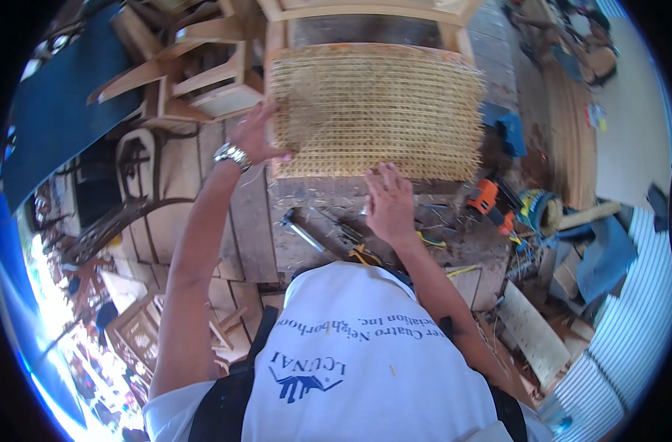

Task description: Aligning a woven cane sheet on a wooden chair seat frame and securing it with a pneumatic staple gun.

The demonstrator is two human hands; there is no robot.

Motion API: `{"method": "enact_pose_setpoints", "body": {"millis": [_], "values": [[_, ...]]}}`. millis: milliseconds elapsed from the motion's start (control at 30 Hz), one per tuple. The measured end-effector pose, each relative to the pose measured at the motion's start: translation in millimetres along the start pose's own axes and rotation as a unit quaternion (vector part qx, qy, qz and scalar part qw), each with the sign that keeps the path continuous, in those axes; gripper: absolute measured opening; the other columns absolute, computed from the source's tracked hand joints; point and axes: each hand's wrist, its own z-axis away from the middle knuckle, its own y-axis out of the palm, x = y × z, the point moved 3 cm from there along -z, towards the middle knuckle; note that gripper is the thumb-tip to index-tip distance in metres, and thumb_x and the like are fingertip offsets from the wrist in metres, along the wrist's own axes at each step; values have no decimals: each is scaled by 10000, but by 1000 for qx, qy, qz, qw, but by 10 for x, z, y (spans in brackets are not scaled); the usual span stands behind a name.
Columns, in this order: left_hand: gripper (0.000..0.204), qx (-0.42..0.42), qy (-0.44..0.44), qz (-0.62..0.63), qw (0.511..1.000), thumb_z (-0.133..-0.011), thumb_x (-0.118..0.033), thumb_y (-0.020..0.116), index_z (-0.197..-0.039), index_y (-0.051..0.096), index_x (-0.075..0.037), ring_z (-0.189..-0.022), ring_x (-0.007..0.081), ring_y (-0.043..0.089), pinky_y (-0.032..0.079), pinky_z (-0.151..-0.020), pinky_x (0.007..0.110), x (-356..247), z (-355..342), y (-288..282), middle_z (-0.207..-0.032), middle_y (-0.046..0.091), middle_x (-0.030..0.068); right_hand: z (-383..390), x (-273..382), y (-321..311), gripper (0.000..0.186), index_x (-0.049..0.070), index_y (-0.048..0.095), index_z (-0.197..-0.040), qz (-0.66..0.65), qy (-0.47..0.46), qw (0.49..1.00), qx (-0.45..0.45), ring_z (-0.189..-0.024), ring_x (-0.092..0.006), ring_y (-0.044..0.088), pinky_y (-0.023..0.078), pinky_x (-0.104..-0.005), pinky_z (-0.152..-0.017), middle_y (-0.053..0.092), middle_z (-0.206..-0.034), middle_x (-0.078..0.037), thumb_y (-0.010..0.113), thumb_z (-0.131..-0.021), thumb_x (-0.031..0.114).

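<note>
A rectangular woven cane panel [380, 110] with frayed right-hand strands lies on the wooden workbench [395, 193] in front of me. My left hand [256, 136], with a metal watch on its wrist, touches the panel's left edge, thumb and fingers spread apart. On the near edge, right of the middle, rests my right hand [390, 202], its fingers stretched out over the weave. Neither hand visibly holds a tool. Between my body and the panel lie a hammer [303, 230] and a hand tool with yellow-and-black handles [364, 254].
An orange-and-black power drill [486, 200] lies right of the panel, near a round roll [548, 212]. Wooden chair frames [203, 74] stack up at the far left. Beyond the panel stands a pale wooden frame [373, 10]. Another person [594, 55] sits at the far right.
</note>
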Motion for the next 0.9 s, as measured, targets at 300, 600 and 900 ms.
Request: {"method": "enact_pose_setpoints", "body": {"millis": [300,600,900], "values": [[1016,66,-53,25,996,-677,-628,857,-1549,390,-393,-1471,422,379,370,-1172,552,173,-59,-13,-1650,305,183,-6,17,-15,517,98,610,-1368,11,-5,1000,25,-1397,-361,429,349,-523,-1108,484,-1441,-166,656,-854,127],[870,42,-42,54,997,-748,-621,810,-1504,442,-399,-1467,408,393,367,-1147,622,284,-138,93,-1648,326,151,-62,41,-37,503,78,619,-1357,19,0,999,41,-1397,-369,427,345,-523,-1123,481,-1450,-174,663,-858,130],[872,27,-43,59,997,-731,-609,827,-1495,447,-426,-1455,409,412,373,-1148,607,273,-100,93,-1644,348,117,-49,54,-107,489,60,626,-1337,16,-14,999,44,-1375,-376,446,345,-524,-1132,495,-1432,-174,687,-862,159]]}}
